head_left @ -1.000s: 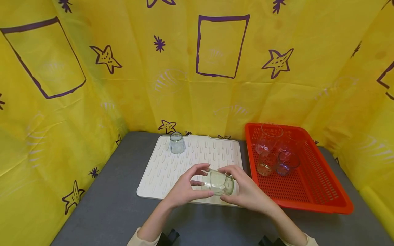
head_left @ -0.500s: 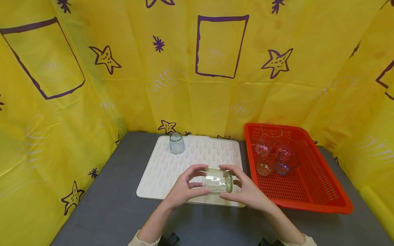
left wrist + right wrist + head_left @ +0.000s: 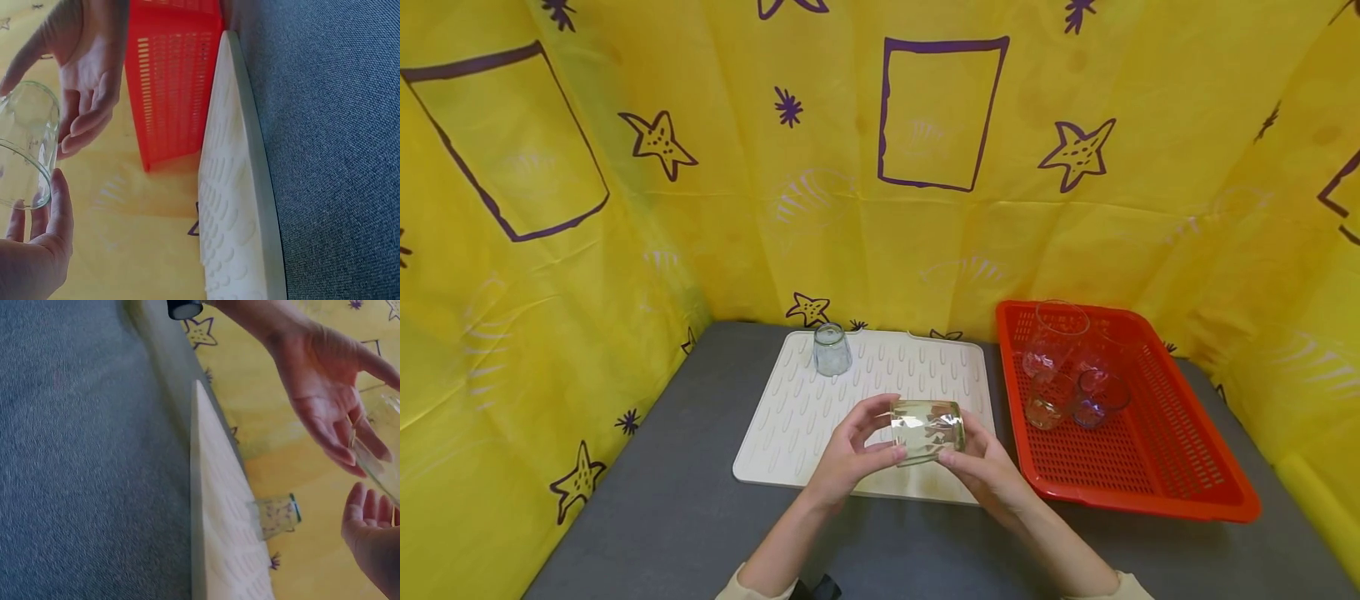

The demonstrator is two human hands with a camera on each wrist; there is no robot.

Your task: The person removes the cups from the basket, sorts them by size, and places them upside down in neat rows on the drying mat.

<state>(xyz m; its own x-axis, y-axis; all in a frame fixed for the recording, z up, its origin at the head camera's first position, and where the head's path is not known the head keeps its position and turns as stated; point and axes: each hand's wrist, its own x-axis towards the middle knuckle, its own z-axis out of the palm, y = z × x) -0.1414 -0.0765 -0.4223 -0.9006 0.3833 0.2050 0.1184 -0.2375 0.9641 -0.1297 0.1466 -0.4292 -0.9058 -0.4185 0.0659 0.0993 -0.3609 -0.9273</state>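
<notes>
Above the front of the white ridged mat [image 3: 790, 433], a pale green-tinted glass [image 3: 925, 429] lies on its side in the air between both hands. My left hand [image 3: 846, 454] grips its left end with thumb and fingers; the left wrist view shows the fingertips at the rim. My right hand [image 3: 992, 475] holds the right end, its thumb on the near side and its other fingers mostly hidden behind the glass. A clear glass [image 3: 832, 350] stands upside down at the mat's back left, apart from the hands.
To the right stands a red perforated plastic basket [image 3: 1157, 492] with several clear and tinted glasses [image 3: 1101, 400] at its left side. Grey table surface [image 3: 700, 500] surrounds the mat. A yellow patterned curtain [image 3: 737, 233] closes off the back and sides.
The green glass has turned in my hands and risen slightly. My right hand has shifted its grip, with the thumb now on the near side of the glass. Mat and basket stay put.
</notes>
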